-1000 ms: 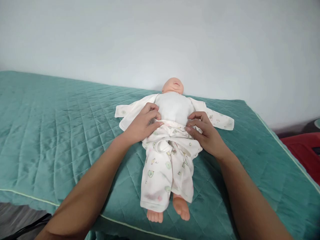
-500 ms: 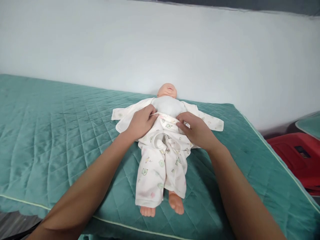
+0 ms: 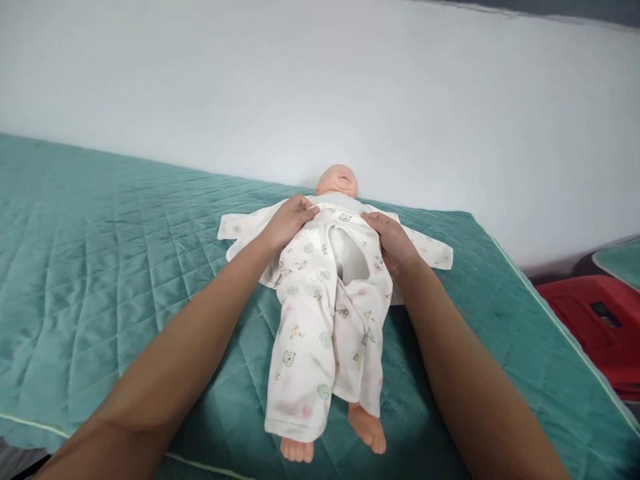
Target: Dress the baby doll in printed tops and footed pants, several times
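Observation:
A baby doll (image 3: 338,180) lies on its back on a teal quilted bed (image 3: 125,240), head toward the wall, bare feet toward me. It wears white printed trousers (image 3: 320,313), whose waistband is drawn up to the chest, and an open white jacket (image 3: 240,227) is spread beneath it. My left hand (image 3: 290,219) grips the waistband at the doll's left side. My right hand (image 3: 393,237) grips the waistband on the other side. Both hands have their fingers curled into the cloth.
A white wall runs behind the bed. Off the bed's right edge stands a red plastic object (image 3: 600,327), with a teal-topped thing (image 3: 620,257) behind it. The bed's near edge has pale piping (image 3: 30,420).
Both hands have slid the trousers' waistband from the doll's belly up to its chest. The trouser legs are stretched longer, and the view has shifted slightly.

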Demonstrator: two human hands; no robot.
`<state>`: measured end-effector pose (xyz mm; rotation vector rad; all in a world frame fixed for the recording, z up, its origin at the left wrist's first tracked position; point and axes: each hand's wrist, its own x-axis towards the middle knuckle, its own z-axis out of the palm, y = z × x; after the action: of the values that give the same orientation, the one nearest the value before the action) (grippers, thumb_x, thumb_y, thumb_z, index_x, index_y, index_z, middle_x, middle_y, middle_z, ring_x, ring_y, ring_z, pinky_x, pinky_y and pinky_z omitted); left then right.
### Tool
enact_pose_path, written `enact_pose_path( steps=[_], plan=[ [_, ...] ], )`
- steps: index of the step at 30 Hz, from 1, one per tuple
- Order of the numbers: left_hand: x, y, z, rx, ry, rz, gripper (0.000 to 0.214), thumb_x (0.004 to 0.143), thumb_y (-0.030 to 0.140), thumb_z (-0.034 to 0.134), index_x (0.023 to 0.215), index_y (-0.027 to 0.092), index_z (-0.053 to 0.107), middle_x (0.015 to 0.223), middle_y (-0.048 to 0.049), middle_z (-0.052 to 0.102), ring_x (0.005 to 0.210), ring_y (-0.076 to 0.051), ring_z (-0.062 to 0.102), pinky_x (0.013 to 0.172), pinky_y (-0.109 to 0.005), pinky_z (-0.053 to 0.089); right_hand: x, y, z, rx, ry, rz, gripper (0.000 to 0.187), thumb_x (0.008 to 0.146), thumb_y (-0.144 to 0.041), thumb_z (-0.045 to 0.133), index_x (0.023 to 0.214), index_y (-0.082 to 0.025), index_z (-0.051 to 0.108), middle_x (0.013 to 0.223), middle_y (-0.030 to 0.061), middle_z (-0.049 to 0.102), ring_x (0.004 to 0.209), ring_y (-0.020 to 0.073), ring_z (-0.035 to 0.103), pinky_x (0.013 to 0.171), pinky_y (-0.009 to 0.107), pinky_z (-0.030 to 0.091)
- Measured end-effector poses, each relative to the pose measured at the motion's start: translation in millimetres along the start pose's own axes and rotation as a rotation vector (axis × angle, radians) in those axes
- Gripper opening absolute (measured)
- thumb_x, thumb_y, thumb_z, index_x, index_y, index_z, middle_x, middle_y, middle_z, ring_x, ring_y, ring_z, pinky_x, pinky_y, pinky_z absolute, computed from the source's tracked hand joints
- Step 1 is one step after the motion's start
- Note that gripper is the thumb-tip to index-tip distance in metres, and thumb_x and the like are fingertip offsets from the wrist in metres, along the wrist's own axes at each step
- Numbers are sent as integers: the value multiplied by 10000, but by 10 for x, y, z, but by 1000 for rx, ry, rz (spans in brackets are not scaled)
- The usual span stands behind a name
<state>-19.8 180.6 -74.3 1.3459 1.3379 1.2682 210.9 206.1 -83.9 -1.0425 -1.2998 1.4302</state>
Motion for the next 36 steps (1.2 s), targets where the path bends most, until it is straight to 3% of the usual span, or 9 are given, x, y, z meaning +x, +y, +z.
enact_pose_path(
  steps=[4,6,11,17,22,28,32,36],
  plan=[
    [-117,20,-48,-150,-32,-88,199,817,318,730,757,193,588,749,10,588,669,-132,477,629,-258,361,-73,4,-77,114,-78,48,363,734,-556,767,860,-246,625,752,23,661,758,237,623,695,378,516],
    [-131,-4,-74,-208,-35,-120,214,793,322,754,740,192,593,737,9,599,666,-130,486,631,-256,381,-86,17,-129,101,-48,47,363,729,-560,759,852,-243,632,732,25,668,762,249,640,697,389,524],
    [-129,-127,-103,-235,17,-121,246,786,368,750,734,194,585,691,19,566,627,-122,470,607,-257,370,-140,78,-179,-39,138,63,301,648,-372,845,756,-214,613,631,-39,579,541,115,482,501,269,389],
    [-232,-224,-156,-151,48,-103,234,821,397,708,800,180,623,746,12,603,662,-119,506,608,-243,380,-321,14,-268,-64,-59,31,326,652,-338,868,851,-200,650,691,-52,589,569,82,485,513,215,374],
    [-285,-247,-272,-137,-95,-87,218,761,333,750,887,185,651,788,13,632,652,-108,508,595,-228,376,-360,24,-310,-145,-76,23,314,622,-238,822,889,-210,659,792,-36,638,618,93,517,528,213,361],
    [-245,-239,-370,-94,-202,-136,245,681,242,771,892,176,664,752,18,614,615,-98,499,576,-228,353,-292,130,-229,-351,104,-63,275,666,-278,733,897,-229,593,832,-10,642,711,160,564,637,286,436],
    [-243,-249,-336,-55,-123,-116,228,682,288,776,763,182,591,661,35,547,577,-103,463,558,-240,324,-235,149,-233,-692,322,-170,158,733,-307,657,847,-223,587,892,38,662,874,219,596,802,354,450],
    [-234,-269,-242,56,156,-28,273,762,345,724,729,212,489,639,44,507,597,-123,441,596,-257,331,-220,115,-231,-825,347,-107,121,741,-274,614,851,-225,601,846,42,686,849,234,612,807,365,450]
  ],
)
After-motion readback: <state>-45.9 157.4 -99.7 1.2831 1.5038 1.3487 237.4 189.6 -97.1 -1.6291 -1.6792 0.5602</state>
